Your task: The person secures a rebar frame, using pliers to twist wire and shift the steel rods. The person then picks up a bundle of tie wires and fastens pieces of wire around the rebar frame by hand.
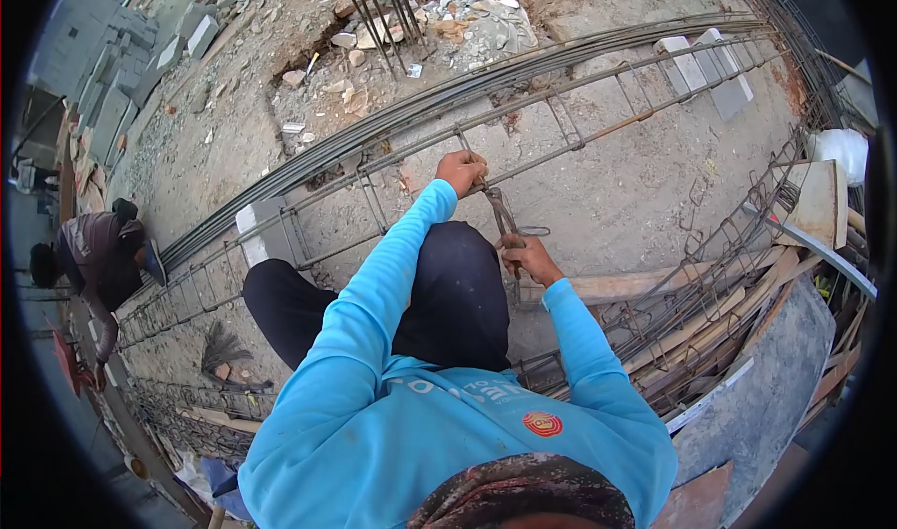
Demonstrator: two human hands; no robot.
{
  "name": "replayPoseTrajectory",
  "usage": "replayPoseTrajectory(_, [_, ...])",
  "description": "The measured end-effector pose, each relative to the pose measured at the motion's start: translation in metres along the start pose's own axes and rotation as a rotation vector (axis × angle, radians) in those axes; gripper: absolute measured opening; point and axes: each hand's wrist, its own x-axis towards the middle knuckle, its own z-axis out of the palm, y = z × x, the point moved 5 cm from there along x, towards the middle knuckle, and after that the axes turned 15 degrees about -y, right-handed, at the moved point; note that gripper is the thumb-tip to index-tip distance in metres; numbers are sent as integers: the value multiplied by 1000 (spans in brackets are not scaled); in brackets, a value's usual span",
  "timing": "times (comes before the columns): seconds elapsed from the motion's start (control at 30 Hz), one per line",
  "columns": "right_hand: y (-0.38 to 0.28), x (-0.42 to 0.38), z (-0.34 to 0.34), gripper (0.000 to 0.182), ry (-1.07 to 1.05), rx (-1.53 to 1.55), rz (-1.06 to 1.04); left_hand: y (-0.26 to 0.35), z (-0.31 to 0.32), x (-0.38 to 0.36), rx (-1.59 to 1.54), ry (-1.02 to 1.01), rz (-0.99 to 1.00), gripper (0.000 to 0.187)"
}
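My left hand (462,171) is closed at the near bar of a long rebar cage (612,137), where a stirrup meets it; the exact grip is partly hidden by the fingers. My right hand (530,258) is wrapped round the handles of a pair of steel pincers (502,213). The pincers' head points up toward the cage bar, just below my left hand. A small loop of wire or thin bar (533,231) shows beside the handles, above my right hand.
Long loose rods (392,110) run behind the cage. Concrete blocks (266,230) and pale blocks (710,71) lie under it. Upright bars (378,10) rise from rubble. More cages and planks (691,328) lie right. Another person (103,253) bends at the left.
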Motion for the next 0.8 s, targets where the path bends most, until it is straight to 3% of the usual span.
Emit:
replayPoseTrajectory(0.07, [-3, -6, 6, 25, -318, 294, 87, -5, -1, 3, -6, 17, 26, 24])
replayPoseTrajectory(0.13, [-16, -12, 2, 22, -420, 305, 102, -3, -1, 3, -3, 9, 3, 22])
replayPoseTrajectory(0.2, [-16, -24, 16, 20, -721, 760, 216, 0, -4, 2, 42, 37, 28, 22])
replayPoseTrajectory(0.27, [-13, -26, 22, 26, -787, 827, 162, -3, -5, 4, 75, 35, 37, 23])
replayPoseTrajectory(0.33, [-19, -32, 24, 36, -568, 641, 132, -7, -3, 5, 11, 24, 11, 23])
replayPoseTrajectory(0.37, [-22, -38, 23, 36, -555, 641, 138, -8, -2, 7, 0, 15, 11, 23])
replayPoseTrajectory(0.43, [-32, -44, 14, 45, -393, 168, 97, -10, -3, 9, -1, 9, 11, 24])
replayPoseTrajectory(0.47, [-37, -50, 18, 45, -387, 173, 102, -12, -4, 9, -5, 3, 7, 24])
replayPoseTrajectory(0.53, [-51, -61, 17, 48, -101, -158, 10, -11, -4, 8, 3, -17, 22, 25])
replayPoseTrajectory(0.57, [-46, -62, 22, 48, -93, -152, 15, -9, -3, 7, -35, -21, 35, 25])
replayPoseTrajectory(0.63, [-56, -74, 15, 52, 442, -878, -146, -12, -4, 8, -37, -38, 37, 25])
replayPoseTrajectory(0.8, [-39, -59, 1, 42, 456, -1084, -247, -8, -4, 7, -12, -17, 65, 24])
